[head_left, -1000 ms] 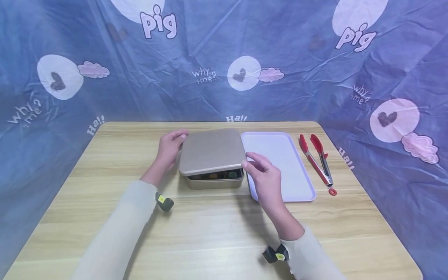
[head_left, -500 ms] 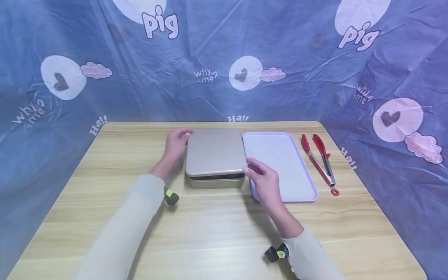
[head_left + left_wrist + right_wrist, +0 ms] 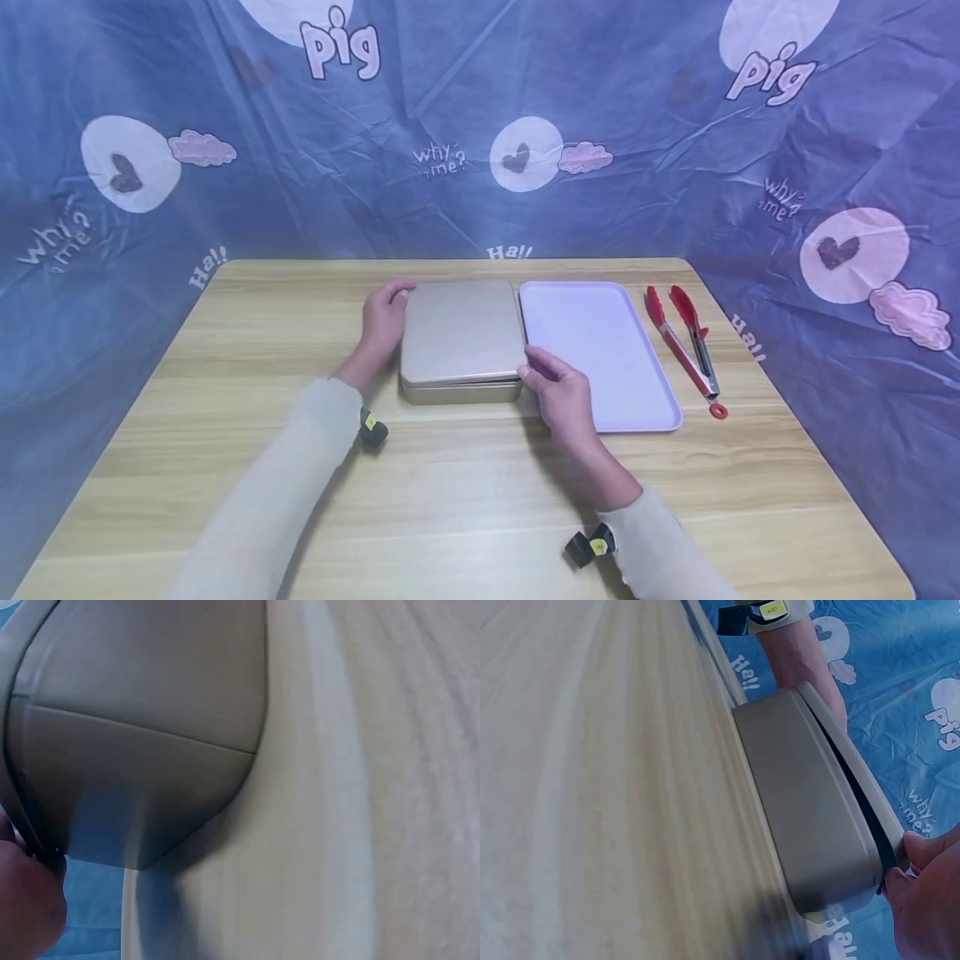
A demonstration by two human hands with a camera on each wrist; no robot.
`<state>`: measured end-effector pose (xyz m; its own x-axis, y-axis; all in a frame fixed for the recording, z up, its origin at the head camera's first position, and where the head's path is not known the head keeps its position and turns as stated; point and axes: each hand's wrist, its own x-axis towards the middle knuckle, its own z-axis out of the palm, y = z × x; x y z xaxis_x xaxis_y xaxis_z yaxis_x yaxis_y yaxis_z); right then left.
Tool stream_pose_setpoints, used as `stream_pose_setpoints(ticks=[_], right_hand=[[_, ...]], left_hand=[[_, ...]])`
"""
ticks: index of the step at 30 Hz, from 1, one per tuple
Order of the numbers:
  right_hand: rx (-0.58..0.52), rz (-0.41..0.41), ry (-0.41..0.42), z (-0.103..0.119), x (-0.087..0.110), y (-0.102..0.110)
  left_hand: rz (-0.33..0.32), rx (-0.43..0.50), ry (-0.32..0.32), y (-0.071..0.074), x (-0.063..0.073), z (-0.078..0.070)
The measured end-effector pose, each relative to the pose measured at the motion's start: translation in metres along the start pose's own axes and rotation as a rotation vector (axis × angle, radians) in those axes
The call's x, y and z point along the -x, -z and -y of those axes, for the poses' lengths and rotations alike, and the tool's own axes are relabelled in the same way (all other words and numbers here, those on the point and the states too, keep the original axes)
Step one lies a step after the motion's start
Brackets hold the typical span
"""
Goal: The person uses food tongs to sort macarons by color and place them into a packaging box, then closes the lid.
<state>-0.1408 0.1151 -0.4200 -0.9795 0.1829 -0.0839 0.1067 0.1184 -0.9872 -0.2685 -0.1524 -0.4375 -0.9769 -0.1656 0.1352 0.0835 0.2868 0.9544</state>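
A tan metal tin (image 3: 461, 393) stands on the table with its square lid (image 3: 461, 329) lying over it, nearly level. A narrow dark gap shows under the lid towards the right front corner, also in the right wrist view along the tin's side (image 3: 802, 802). My left hand (image 3: 384, 321) holds the lid's far left corner with thumb and fingers. At the right front corner, the thumb and fingers of my right hand (image 3: 562, 396) pinch the lid's edge. The tin's inside is hidden.
Right of the tin lies a pale lavender tray (image 3: 607, 358), partly behind my right hand. Red-tipped tongs (image 3: 686, 350) rest farther right, spread apart. The wooden table (image 3: 442, 500) ends at a blue patterned cloth (image 3: 450, 208) behind.
The lid has come down and shifted right onto the tin, narrowing the front gap. My left hand has moved right with it, and my right hand has lowered slightly. Tray and tongs stay put.
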Motion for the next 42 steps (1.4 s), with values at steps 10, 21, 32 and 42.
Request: stream_pose_setpoints(ticks=[10,21,32,42], right_hand=[[0.028,0.021,0.007,-0.007,0.001,0.003],[0.109,0.023,0.031,-0.006,0.004,0.003],[0.198,0.024,0.113,-0.007,0.004,0.004],[0.14,0.033,0.106,-0.005,0.002,0.0]], left_hand=[[-0.002,-0.071,-0.04,-0.006,0.008,-0.004],[0.024,-0.105,-0.016,-0.008,0.007,-0.004],[0.04,-0.146,-0.01,-0.007,0.007,-0.009],[-0.038,-0.105,-0.002,-0.008,0.005,-0.009]])
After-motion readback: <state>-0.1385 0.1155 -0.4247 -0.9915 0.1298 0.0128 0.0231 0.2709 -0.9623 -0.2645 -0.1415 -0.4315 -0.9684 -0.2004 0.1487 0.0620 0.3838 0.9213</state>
